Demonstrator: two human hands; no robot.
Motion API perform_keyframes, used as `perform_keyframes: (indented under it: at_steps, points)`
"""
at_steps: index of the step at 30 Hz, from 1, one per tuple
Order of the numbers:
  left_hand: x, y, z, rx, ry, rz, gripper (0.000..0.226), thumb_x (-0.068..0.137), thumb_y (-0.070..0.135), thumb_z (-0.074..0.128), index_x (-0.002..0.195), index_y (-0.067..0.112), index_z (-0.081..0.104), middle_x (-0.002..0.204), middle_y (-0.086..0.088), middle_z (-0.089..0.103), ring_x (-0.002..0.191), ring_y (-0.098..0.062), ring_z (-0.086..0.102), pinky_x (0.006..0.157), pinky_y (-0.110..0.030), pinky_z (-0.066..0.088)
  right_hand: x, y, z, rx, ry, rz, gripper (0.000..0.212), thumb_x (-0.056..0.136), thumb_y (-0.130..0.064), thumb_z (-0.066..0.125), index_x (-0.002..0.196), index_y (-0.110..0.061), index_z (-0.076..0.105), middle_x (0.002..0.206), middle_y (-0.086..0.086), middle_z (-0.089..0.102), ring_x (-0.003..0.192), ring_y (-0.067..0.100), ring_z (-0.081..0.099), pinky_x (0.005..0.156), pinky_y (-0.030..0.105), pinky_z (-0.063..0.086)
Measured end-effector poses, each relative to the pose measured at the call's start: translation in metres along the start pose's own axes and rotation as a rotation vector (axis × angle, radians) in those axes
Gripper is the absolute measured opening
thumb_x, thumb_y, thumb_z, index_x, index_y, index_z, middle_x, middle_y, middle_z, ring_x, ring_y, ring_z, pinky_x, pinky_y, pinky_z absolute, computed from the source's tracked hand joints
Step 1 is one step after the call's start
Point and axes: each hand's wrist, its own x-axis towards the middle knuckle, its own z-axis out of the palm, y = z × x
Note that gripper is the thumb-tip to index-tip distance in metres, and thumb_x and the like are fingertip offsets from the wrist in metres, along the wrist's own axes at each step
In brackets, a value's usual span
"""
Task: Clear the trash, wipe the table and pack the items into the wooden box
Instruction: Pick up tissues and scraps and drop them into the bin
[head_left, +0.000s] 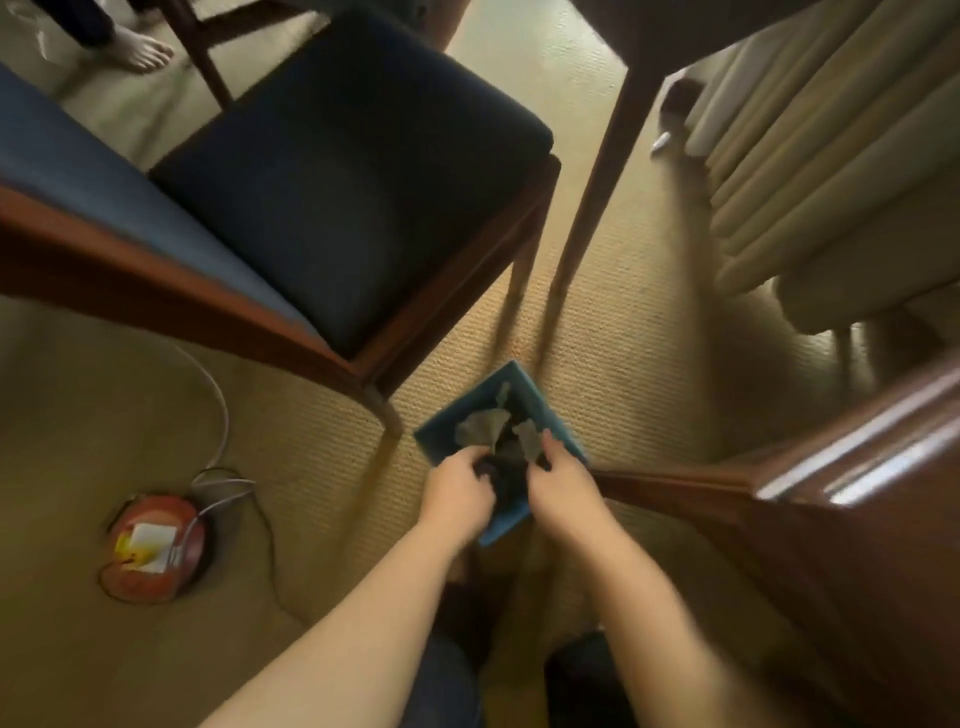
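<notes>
Both hands over blue bin (448, 415) on carpet. Left hand (457, 493) and right hand (561, 480) each pinch crumpled paper (478, 428); image blurred.

Beige carpet (597, 332) carries a blue bin (447, 421), chair (363, 171) and red device (156, 545)

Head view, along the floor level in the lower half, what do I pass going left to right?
Red device → left hand → right hand → dark wooden furniture.
</notes>
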Motion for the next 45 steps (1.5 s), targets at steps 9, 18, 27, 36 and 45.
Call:
perform_keyframes:
  at_steps: [9,18,27,36,45]
  points:
    - [-0.24,0.187,-0.104,-0.312,0.165,0.395,0.014,0.101,0.028,0.067,0.11,0.038,0.07,0.103,0.024,0.071,0.103,0.004,0.067,0.078,-0.018,0.058,-0.306,-0.072,-0.145,0.355,0.288,-0.393,0.018,0.098,-0.017,0.071,0.105,-0.033,0.076,0.101,-0.018,0.076,0.097,0.004,0.073,0.082,0.019,0.058]
    - [-0.329,0.318,-0.026,0.322,-0.014,0.902,0.029,0.097,0.053,0.063,0.125,0.043,0.064,0.106,0.027,0.062,0.103,0.002,0.051,0.086,-0.018,0.044,-0.378,0.015,-0.326,-0.049,0.827,-0.386,0.018,0.096,-0.022,0.072,0.112,-0.028,0.07,0.101,-0.017,0.065,0.09,0.002,0.063,0.073,0.026,0.057]
    - [-0.328,0.341,0.104,0.906,-0.069,0.996,0.041,0.099,0.054,0.051,0.132,0.032,0.061,0.124,0.001,0.06,0.107,-0.025,0.046,0.09,-0.039,0.045,-0.365,0.105,-0.414,-0.034,0.815,-0.013,0.044,0.095,-0.022,0.07,0.136,-0.035,0.062,0.115,-0.007,0.045,0.109,0.017,0.051,0.086,0.027,0.046]
    - [-0.329,0.328,0.118,0.896,-0.023,1.02,0.015,0.099,0.03,0.065,0.11,0.036,0.074,0.095,0.014,0.066,0.077,-0.016,0.04,0.067,-0.029,0.041,-0.317,0.088,-0.429,-0.217,0.648,-0.155,0.054,0.103,-0.029,0.056,0.152,-0.049,0.043,0.135,0.001,0.037,0.122,0.022,0.045,0.105,0.042,0.05]
    - [-0.357,0.345,0.103,0.622,0.099,1.047,0.008,0.091,0.032,0.078,0.099,0.033,0.079,0.091,0.017,0.072,0.075,-0.012,0.045,0.063,-0.029,0.05,-0.276,0.071,-0.43,-0.615,0.564,-0.233,0.054,0.098,-0.019,0.069,0.146,-0.035,0.052,0.148,0.008,0.043,0.13,0.025,0.044,0.105,0.034,0.048]
